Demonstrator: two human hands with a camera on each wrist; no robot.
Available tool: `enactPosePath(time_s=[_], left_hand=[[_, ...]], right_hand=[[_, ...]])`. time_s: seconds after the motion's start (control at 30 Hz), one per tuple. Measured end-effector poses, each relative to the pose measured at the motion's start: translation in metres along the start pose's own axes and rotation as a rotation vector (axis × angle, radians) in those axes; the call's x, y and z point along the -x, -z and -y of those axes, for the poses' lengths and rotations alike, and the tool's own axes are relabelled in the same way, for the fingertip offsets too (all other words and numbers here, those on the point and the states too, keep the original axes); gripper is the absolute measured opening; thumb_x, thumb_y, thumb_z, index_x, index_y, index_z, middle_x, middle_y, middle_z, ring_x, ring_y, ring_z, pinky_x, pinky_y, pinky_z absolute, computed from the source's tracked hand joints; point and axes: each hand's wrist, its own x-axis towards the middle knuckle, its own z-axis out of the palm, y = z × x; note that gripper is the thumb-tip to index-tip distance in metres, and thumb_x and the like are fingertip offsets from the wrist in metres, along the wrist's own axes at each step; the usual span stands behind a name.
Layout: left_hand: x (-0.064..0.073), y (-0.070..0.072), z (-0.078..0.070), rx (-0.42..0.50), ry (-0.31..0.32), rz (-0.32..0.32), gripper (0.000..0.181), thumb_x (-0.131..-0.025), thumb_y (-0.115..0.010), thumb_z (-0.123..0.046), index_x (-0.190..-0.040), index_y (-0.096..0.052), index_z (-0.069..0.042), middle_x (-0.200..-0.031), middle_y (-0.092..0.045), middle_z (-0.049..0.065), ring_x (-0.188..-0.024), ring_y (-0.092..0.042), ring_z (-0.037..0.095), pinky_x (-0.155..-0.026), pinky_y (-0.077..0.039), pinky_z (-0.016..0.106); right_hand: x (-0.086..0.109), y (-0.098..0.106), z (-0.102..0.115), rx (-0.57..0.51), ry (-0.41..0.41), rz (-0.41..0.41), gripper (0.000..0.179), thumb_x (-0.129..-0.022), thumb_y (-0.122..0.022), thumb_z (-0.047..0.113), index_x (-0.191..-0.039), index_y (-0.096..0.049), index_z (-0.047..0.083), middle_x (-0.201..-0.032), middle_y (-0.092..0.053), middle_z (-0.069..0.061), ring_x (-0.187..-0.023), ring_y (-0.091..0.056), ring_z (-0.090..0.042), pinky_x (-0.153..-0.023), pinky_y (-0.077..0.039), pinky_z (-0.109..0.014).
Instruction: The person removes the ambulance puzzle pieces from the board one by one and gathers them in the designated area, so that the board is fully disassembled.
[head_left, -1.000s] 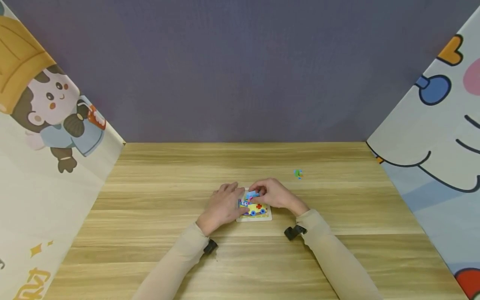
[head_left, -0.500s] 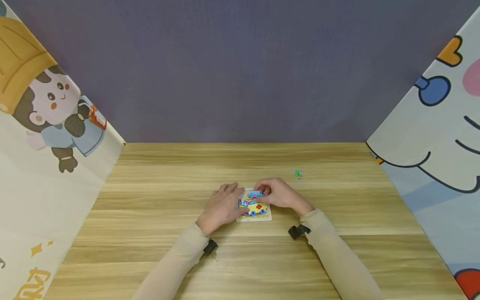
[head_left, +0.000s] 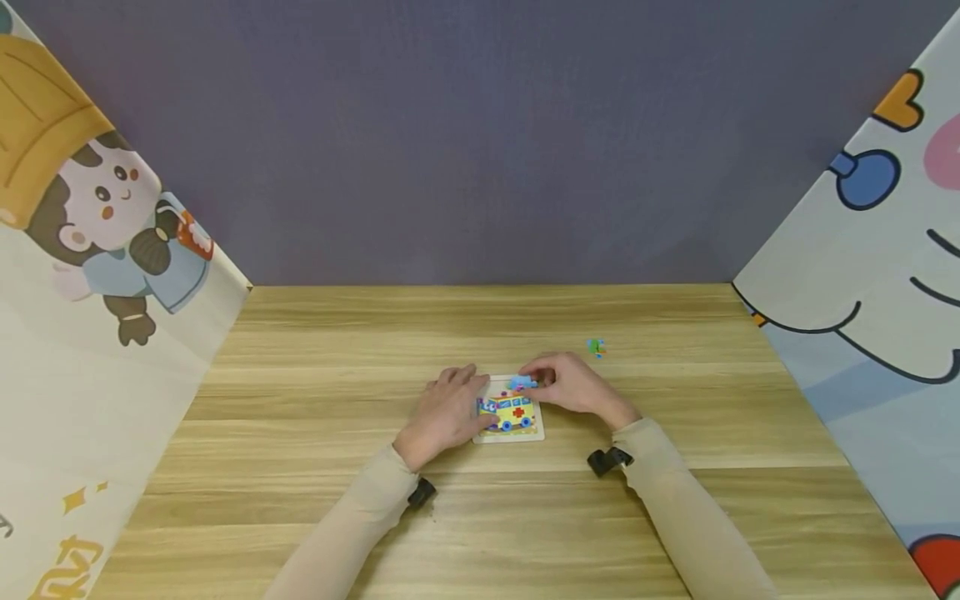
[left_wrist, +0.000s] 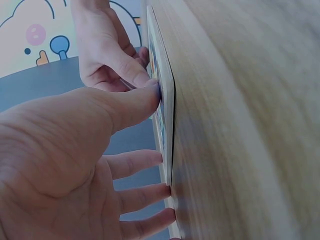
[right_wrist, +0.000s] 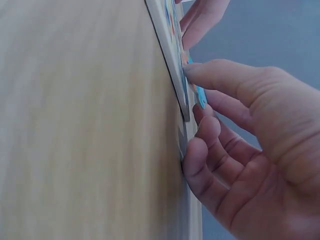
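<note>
The puzzle board (head_left: 510,414) is steadied near the table (head_left: 300,433) centre by the left hand (head_left: 444,414), fingers spread flat at its left edge and thumb pressed on its face. An ambulance picture (yellow, red cross) is already largely assembled. A light-blue puzzle piece (head_left: 521,383) is pinched at the board's far edge by the right hand (head_left: 573,387) and judged not yet seated. One green loose piece (head_left: 596,347) remains further right, apart. No brand or legible writing is discernible on the puzzle.
</note>
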Motion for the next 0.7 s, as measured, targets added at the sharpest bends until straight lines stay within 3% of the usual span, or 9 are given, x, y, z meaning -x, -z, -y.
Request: enactPosePath(time_s=[0.27, 0.7], left_hand=[[0.0, 0.0, 0.0, 0.012, 0.005, 0.0, 0.073, -0.097, -0.074, -0.051, -0.156, -0.055, -0.013, -0.169, -0.041, 0.019, -0.154, -0.04, 0.044, -0.124, -0.038, 0.065], [0.0, 0.0, 0.001, 0.009, -0.006, -0.009, 0.073, -0.097, -0.074, -0.052, -0.156, -0.055, -0.013, -0.169, -0.041, 0.019, -0.154, -0.04, 0.044, -0.124, -0.037, 0.066]], right_hand=[[0.004, 0.006, -0.008, 0.015, 0.0, -0.032, 0.035, -0.093, -0.085, 0.028, -0.123, -0.08, 0.013, -0.097, -0.074, 0.004, -0.072, -0.06, -0.01, -0.063, -0.052, -0.024], [0.012, 0.016, -0.019, -0.013, -0.041, -0.049, 0.033, -0.092, -0.084, 0.021, -0.123, -0.078, 0.011, -0.096, -0.072, 0.003, -0.071, -0.059, -0.012, -0.06, -0.05, -0.025]])
